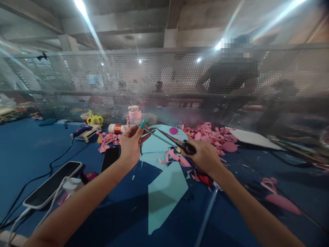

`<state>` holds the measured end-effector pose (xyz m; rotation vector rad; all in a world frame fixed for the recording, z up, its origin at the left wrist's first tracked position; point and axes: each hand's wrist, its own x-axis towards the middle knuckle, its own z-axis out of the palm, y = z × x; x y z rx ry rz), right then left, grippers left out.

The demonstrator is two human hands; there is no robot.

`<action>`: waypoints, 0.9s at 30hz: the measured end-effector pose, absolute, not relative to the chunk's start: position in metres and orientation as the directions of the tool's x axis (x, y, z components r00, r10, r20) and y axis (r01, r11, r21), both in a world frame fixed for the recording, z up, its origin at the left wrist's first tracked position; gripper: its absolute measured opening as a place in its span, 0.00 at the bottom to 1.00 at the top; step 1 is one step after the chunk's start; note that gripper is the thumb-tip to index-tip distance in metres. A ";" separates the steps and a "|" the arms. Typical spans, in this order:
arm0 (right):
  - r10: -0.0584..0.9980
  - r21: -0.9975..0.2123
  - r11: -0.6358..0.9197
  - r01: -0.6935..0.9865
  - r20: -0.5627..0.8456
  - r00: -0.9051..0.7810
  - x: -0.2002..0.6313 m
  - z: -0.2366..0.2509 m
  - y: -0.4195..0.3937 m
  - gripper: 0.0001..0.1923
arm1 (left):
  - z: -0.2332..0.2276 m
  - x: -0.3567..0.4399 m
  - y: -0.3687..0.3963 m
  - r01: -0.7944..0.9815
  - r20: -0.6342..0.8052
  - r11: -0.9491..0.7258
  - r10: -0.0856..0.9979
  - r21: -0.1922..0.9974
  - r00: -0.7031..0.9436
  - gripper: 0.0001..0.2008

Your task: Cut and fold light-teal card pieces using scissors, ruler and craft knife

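My left hand [130, 144] pinches a thin teal strip [159, 138], which looks like foam or paper, between thumb and fingers. In my right hand [205, 156] is a pair of dark-handled scissors [189, 147], its blades pointing left toward the strip. Whether the blades touch the strip I cannot tell. Below both hands a light teal sheet [167, 197] with cut edges lies on the blue table [115, 209]. Behind the blades are more teal sheets [153, 143] and a magenta disc [173, 130]. Pink curled scraps [176, 156] lie just under the scissors.
A heap of pink pieces [205, 135] lies at the back right beside a white board [253, 139]. On the left are a cabled white-edged phone [53, 185], a dark phone [110, 158], a glue gun [81, 131] and a pink-topped bottle [134, 115]. A perforated metal screen [154, 75] stands behind; a person is beyond it.
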<state>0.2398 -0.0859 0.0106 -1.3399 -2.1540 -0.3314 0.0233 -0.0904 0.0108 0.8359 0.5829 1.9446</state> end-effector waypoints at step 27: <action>0.934 -0.985 0.158 0.072 0.126 -0.336 0.195 -0.014 -0.100 0.21 | -0.008 0.043 -0.099 -0.486 0.196 -0.177 0.981 0.856 -0.013 0.14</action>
